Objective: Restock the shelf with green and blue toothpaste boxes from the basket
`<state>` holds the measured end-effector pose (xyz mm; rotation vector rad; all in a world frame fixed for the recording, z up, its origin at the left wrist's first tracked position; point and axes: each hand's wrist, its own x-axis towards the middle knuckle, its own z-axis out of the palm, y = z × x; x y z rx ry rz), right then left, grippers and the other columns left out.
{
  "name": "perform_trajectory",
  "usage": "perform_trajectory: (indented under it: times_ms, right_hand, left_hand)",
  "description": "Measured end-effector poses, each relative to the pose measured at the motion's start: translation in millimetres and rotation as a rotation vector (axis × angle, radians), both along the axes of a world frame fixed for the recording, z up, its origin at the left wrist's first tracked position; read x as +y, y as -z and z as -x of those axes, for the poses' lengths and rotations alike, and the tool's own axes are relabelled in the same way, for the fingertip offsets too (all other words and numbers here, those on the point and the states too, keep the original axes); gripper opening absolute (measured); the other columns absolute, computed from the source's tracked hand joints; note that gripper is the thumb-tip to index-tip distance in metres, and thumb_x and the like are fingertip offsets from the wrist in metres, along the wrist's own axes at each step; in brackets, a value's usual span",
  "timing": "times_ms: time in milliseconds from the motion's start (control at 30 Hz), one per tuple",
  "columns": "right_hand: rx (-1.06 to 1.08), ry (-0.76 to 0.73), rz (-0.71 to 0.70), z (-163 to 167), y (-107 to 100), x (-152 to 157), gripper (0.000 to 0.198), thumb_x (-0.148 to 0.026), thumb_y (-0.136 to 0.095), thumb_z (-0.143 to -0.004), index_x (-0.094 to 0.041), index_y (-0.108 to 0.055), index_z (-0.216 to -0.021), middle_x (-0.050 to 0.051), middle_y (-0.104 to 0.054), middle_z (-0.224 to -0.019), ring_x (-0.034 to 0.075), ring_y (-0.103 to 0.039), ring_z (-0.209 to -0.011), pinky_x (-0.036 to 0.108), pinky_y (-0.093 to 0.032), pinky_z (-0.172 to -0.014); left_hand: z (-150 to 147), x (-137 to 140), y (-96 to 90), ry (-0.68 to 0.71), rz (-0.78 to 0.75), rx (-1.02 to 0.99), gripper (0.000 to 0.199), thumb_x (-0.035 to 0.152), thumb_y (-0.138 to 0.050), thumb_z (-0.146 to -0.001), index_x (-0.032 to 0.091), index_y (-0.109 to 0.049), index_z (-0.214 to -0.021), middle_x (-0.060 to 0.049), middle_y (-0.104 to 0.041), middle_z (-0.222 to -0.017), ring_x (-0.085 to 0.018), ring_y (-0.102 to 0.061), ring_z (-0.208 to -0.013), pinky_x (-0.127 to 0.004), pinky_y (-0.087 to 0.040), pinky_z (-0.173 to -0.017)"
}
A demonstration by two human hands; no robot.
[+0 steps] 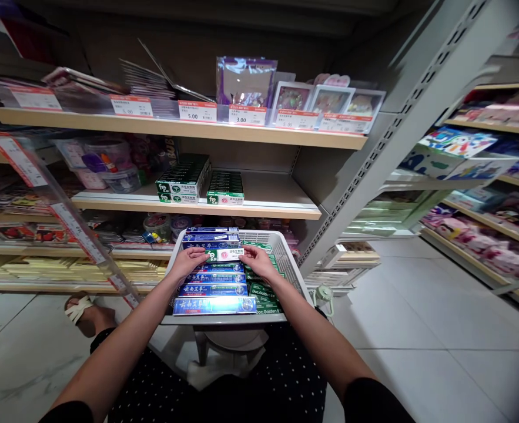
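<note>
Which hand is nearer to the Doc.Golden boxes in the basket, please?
The right hand, over the Doc.Golden boxes; the left hand is farther left, over blue boxes.

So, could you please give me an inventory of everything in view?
Basket: 1, grey, above stool
Stool: 1, grey, below basket
Held box: 1, green-white, over basket
Long boxes: several, blue, basket's left
Doc.Golden boxes: several, green, basket's right
Stacked boxes: two groups, green-white, middle shelf
Tubs: several, mostly clear, middle shelf's left
Price tags: several, white-red, top shelf
Packs: several, mixed colours, top shelf
Sandal: 1, white-strapped, lower left
Left hand: 1, bare, held box's left end
Right hand: 1, bare, held box's right end
</note>
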<state>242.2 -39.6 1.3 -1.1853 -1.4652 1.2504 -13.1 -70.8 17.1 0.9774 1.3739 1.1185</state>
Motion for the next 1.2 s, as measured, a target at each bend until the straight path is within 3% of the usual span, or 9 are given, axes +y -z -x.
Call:
perform_trajectory:
  times_ms: [133, 233, 433, 600, 933, 1200]
  right_hand:
    - [-0.043, 0.070, -0.018, 8, -2, 4, 0.047, -0.025, -0.075, -0.068, -0.013, -0.063, -0.112, 0.008, -0.071, -0.096, 0.019, -0.068, -0.086, 0.034, -0.055, -0.084]
    - [-0.047, 0.100, -0.100, 12, -12, 12, 0.045, -0.027, -0.074, -0.069, -0.015, -0.062, -0.112, 0.008, -0.071, -0.098, 0.018, -0.068, -0.086, 0.034, -0.055, -0.084]
    - [-0.094, 0.234, -0.368, 21, -65, 44, 0.043, -0.029, -0.071, -0.071, -0.016, -0.063, -0.112, 0.008, -0.069, -0.103, 0.019, -0.067, -0.091, 0.033, -0.056, -0.085]
    - [-0.114, 0.314, -0.492, 30, -99, 74, 0.042, -0.023, -0.067, -0.075, -0.015, -0.064, -0.116, 0.011, -0.064, -0.116, 0.020, -0.066, -0.097, 0.032, -0.054, -0.090]
    - [-0.227, 0.398, -0.561, 43, -93, 94, 0.040, -0.017, -0.059, -0.079, -0.016, -0.064, -0.119, 0.012, -0.062, -0.120, 0.023, -0.058, -0.111, 0.037, -0.046, -0.100]
    - [-0.220, 0.370, -0.525, 43, -98, 96, 0.043, -0.017, -0.057, -0.080, -0.014, -0.063, -0.123, 0.011, -0.065, -0.115, 0.021, -0.062, -0.099, 0.033, -0.049, -0.092]
  left_hand:
    - [-1, 4, -0.7, -0.023, -0.020, -0.022, 0.054, 0.037, -0.089, -0.050, 0.014, -0.068, -0.094, -0.010, -0.074, -0.087, -0.021, -0.071, -0.078, -0.033, -0.057, -0.076]
    - [-3, 13, -16.0, -0.064, -0.139, 0.018, 0.053, 0.036, -0.088, -0.052, 0.013, -0.069, -0.096, -0.011, -0.074, -0.092, -0.022, -0.071, -0.084, -0.036, -0.056, -0.083]
    - [-17, 50, -70.3, -0.178, -0.479, 0.146, 0.041, 0.029, -0.080, -0.064, 0.013, -0.070, -0.100, -0.012, -0.073, -0.100, -0.024, -0.069, -0.095, -0.040, -0.053, -0.093]
    - [-32, 80, -94.4, -0.272, -0.535, 0.181, 0.033, 0.020, -0.073, -0.072, 0.012, -0.069, -0.104, -0.012, -0.073, -0.103, -0.022, -0.070, -0.095, -0.038, -0.052, -0.094]
    - [-34, 103, -94.4, -0.311, -0.540, 0.334, 0.030, 0.019, -0.067, -0.078, 0.013, -0.068, -0.107, -0.014, -0.071, -0.107, -0.023, -0.069, -0.097, -0.039, -0.052, -0.093]
    - [-31, 114, -86.9, -0.293, -0.576, 0.355, 0.031, 0.022, -0.065, -0.080, 0.011, -0.065, -0.109, -0.014, -0.072, -0.105, -0.022, -0.069, -0.096, -0.036, -0.053, -0.092]
